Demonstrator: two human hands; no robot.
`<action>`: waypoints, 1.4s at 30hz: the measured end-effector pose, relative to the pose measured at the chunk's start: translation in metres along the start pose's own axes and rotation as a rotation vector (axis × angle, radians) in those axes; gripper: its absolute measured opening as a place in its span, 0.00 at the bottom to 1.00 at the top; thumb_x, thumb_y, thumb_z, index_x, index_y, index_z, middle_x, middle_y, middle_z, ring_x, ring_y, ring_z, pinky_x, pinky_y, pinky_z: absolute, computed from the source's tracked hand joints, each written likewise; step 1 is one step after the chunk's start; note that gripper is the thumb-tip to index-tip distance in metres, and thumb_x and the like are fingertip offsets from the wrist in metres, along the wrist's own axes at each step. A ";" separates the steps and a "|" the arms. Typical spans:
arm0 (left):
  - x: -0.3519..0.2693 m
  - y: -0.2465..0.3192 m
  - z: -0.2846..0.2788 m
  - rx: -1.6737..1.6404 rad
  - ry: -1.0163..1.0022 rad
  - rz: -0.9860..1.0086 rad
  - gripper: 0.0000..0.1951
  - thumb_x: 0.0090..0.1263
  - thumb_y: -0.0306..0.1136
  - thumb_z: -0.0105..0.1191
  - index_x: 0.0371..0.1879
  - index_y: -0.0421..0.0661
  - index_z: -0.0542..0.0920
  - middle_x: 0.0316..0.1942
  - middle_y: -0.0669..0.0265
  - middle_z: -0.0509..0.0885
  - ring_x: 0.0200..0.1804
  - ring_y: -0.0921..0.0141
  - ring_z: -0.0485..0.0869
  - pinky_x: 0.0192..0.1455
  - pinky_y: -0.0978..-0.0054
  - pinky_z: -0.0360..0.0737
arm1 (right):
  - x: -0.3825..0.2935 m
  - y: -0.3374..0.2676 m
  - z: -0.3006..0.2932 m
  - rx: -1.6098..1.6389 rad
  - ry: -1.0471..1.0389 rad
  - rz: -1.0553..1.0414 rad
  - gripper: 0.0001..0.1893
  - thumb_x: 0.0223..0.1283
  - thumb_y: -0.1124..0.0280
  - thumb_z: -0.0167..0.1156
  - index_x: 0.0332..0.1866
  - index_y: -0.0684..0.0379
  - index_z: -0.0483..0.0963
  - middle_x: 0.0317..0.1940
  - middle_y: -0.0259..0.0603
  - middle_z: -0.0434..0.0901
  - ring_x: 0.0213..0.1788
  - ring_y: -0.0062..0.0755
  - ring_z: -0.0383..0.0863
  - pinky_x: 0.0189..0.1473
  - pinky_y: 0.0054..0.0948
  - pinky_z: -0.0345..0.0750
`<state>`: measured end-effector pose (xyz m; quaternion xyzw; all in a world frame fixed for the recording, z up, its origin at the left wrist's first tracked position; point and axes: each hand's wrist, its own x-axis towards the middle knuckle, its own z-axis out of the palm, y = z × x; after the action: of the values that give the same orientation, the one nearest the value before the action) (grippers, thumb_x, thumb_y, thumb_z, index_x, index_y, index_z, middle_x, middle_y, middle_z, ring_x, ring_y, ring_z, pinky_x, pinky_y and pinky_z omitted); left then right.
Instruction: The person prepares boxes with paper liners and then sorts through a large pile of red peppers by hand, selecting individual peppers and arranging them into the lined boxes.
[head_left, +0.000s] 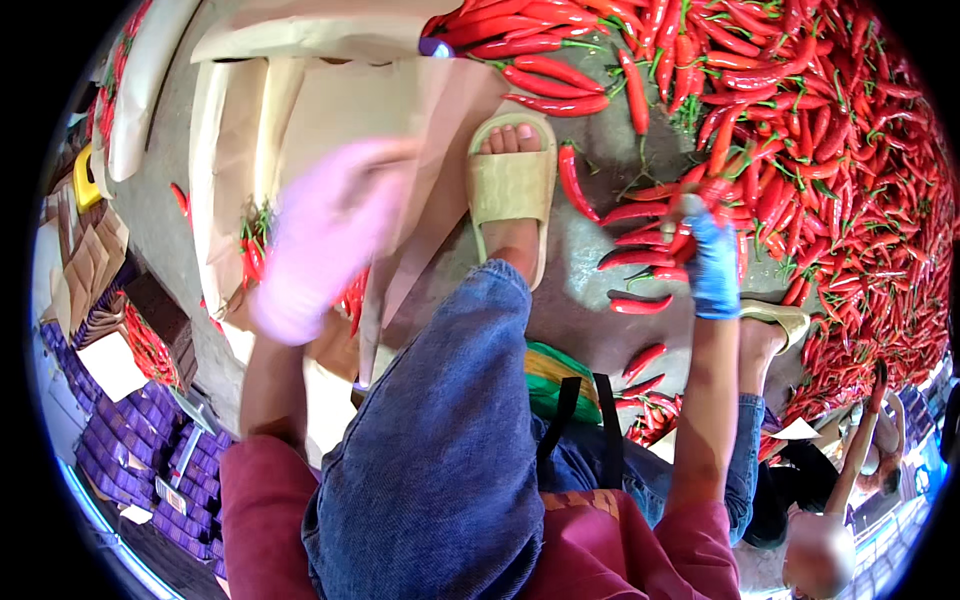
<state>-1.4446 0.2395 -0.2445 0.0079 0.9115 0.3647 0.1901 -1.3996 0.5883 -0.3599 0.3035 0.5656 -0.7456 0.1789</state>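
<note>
My left hand (337, 232), in a pink glove and blurred by motion, hovers over a box lined with brown paper (352, 112); its fingers are too smeared to tell whether they hold anything. Red chili peppers with green stems (253, 251) show beside its wrist inside the paper. On the right, my right hand (705, 232), in a blue glove with bare fingertips, is closed on red chili peppers (724, 184) at the edge of a large heap of red chili peppers (825, 165). Loose chili peppers (636, 259) lie on the floor just left of it.
My sandalled foot (512, 187) stands between box and heap. Stacked purple boxes (135, 450), a platform scale (196, 420) and a box of chilies (146, 345) are at lower left. A green and yellow item (562, 375) lies under my legs. Another person (825, 517) is at lower right.
</note>
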 end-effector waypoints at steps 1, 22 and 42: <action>0.027 0.006 0.034 0.078 0.016 0.303 0.13 0.63 0.28 0.52 0.47 0.43 0.77 0.39 0.60 0.82 0.43 0.66 0.82 0.46 0.71 0.76 | -0.001 -0.008 0.020 -0.040 0.048 0.028 0.11 0.57 0.69 0.61 0.41 0.61 0.70 0.26 0.32 0.75 0.24 0.21 0.75 0.25 0.21 0.72; 0.125 0.018 0.151 0.326 0.004 0.402 0.26 0.56 0.36 0.57 0.56 0.47 0.68 0.43 0.58 0.75 0.44 0.57 0.77 0.44 0.62 0.78 | 0.093 -0.003 0.035 -0.130 0.231 -0.126 0.15 0.47 0.67 0.65 0.39 0.61 0.72 0.29 0.37 0.78 0.30 0.27 0.77 0.34 0.26 0.74; 0.038 -0.018 0.125 -1.308 -0.079 -0.492 0.14 0.66 0.37 0.54 0.44 0.43 0.71 0.22 0.73 0.69 0.21 0.78 0.68 0.26 0.80 0.67 | 0.099 -0.015 0.085 -1.584 0.052 -0.590 0.18 0.60 0.51 0.53 0.47 0.53 0.74 0.39 0.46 0.79 0.44 0.47 0.78 0.45 0.40 0.75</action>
<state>-1.4339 0.3154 -0.3522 -0.3014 0.4727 0.7842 0.2659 -1.5043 0.5197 -0.3985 -0.0547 0.9812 -0.1379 0.1237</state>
